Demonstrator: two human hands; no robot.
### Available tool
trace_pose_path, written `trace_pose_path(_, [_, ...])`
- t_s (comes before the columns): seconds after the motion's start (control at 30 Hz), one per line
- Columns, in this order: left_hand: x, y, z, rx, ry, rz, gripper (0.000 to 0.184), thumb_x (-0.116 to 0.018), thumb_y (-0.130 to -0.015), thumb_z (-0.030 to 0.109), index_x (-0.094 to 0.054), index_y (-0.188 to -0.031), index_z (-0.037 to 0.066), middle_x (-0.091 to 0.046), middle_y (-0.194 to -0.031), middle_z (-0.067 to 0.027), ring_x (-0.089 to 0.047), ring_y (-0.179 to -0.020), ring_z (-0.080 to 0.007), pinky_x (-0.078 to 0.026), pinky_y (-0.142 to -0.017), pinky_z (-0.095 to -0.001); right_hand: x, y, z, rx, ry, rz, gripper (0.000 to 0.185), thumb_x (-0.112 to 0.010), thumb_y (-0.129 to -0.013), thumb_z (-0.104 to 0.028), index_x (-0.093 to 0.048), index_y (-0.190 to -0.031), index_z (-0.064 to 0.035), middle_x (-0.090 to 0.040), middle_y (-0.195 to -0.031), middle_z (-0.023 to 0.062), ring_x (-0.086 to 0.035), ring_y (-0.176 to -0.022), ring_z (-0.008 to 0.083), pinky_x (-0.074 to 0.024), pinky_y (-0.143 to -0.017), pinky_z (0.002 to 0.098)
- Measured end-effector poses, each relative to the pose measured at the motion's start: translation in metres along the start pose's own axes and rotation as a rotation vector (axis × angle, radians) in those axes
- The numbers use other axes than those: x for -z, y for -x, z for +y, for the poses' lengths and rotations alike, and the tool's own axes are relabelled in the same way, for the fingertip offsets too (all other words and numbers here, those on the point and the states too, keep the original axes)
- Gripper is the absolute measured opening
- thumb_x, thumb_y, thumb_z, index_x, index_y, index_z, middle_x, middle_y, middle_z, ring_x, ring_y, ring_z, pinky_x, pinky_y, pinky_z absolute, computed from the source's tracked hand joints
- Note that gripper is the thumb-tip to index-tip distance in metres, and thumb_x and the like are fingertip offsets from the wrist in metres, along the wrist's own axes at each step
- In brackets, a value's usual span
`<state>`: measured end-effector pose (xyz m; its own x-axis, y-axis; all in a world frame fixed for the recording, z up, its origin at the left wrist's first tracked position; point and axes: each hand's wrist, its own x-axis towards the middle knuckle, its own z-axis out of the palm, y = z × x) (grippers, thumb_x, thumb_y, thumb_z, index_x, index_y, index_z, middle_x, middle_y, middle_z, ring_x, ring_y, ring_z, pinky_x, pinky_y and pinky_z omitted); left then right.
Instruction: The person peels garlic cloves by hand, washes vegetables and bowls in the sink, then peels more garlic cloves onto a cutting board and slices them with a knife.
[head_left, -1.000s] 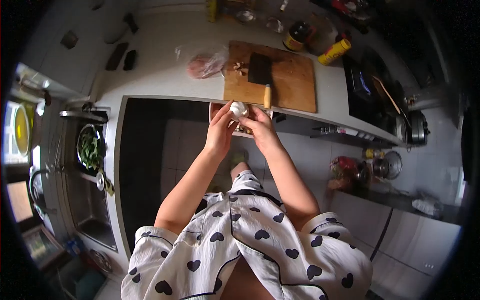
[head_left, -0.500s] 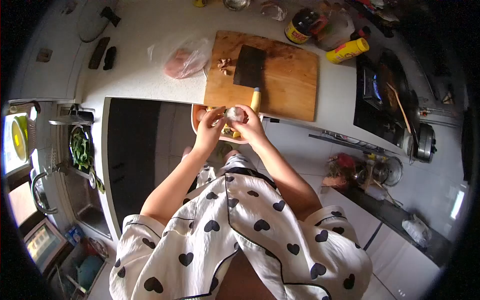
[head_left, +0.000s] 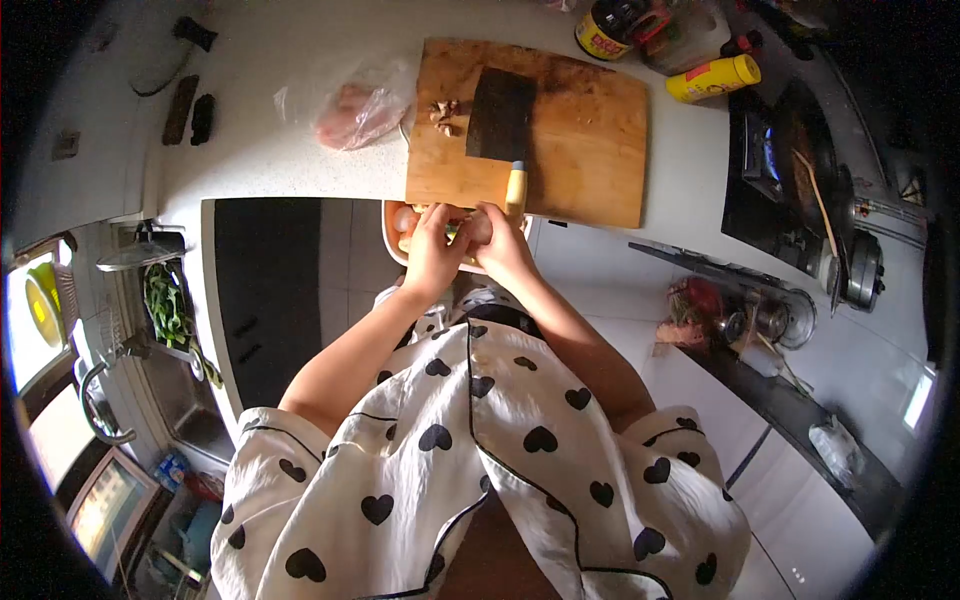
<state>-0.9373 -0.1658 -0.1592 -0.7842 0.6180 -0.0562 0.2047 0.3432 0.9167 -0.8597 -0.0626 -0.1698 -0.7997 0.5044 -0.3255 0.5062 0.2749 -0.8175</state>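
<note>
- My right hand has its fingers clamped on the garlic, a pale, pinkish bulb partly hidden by them.
- My left hand is just beside it, fingers curled in toward the garlic; I cannot tell whether they grip it.
- The garlic is between my two hands, above the tub, near the front edge of the board.
- In the tub are a round pale thing and yellow bits, mostly covered by my hands.
- The cleaver lies flat on the board, its handle pointing toward me, close to my right hand.
- Left of the blade, a few cloves lie in a small group.
- The board rests on the tabletop, and left of it is a clear bag with something pink inside.
- Beyond the board's far right corner are a dark jar and a tilted yellow canister.
- Far right, a spatula rests in the wok.
- Far left, greens lie by the sink.
</note>
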Motion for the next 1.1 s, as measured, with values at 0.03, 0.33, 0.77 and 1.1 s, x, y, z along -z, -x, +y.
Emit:
trace_pose_path(0.03, [0.003, 0.001, 0.004, -0.008, -0.035, -0.006, 0.011, -0.058, -0.076, 0.004, -0.051, -0.084, -0.001, -0.054, -0.083, -0.0146, -0.054, -0.078, -0.0304, -0.044, -0.07, -0.0363, -0.001, -0.002, -0.003, 0.015, 0.034, -0.001, 0.055, -0.073, -0.066, -0.017, -0.047, -0.113, -0.0058, -0.06, -0.094, 0.0195, -0.06, -0.088, 0.0298, -0.0479, -0.074, 0.0359])
trace_pose_path(0.33, [0.031, -0.022, -0.007, 0.051, -0.286, -0.341, 0.024, -0.051, -0.085, 0.026, -0.052, -0.085, 0.002, -0.058, -0.074, -0.0178, -0.057, -0.073, -0.0342, -0.045, -0.064, -0.0389, -0.011, -0.009, -0.02, 0.154, 0.24, 0.047, 0.049, -0.071, -0.062, -0.012, -0.043, -0.102, -0.0049, -0.054, -0.093, 0.0173, -0.055, -0.087, 0.0374, -0.0459, -0.07, 0.0435])
trace_pose_path(0.77, [0.021, -0.023, -0.042, 0.304, 0.474, -0.32, 0.029, -0.042, -0.094, 0.025, -0.052, -0.084, 0.0, -0.052, -0.07, -0.0012, -0.046, -0.067, -0.0085, -0.041, -0.062, -0.0241, -0.01, -0.005, -0.017, -0.29, -0.873, -0.281, 0.039, -0.058, -0.08, -0.007, -0.039, -0.114, -0.0017, -0.056, -0.081, 0.0041, -0.05, -0.052, 0.0066, -0.0409, -0.041, 0.0187])
trace_pose_path(1.1, [0.048, -0.02, -0.065, 0.141, -0.188, -0.458, 0.022, -0.048, -0.09, 0.023, -0.054, -0.085, 0.003, -0.054, -0.066, -0.0107, -0.056, -0.061, -0.0227, -0.044, -0.056, -0.0339, 0.002, -0.012, -0.002, -0.206, -0.566, -0.177, 0.056, -0.064, -0.071, 0.0, -0.039, -0.121, -0.0057, -0.05, -0.106, 0.0066, -0.055, -0.089, 0.0135, -0.0473, -0.071, 0.0244])
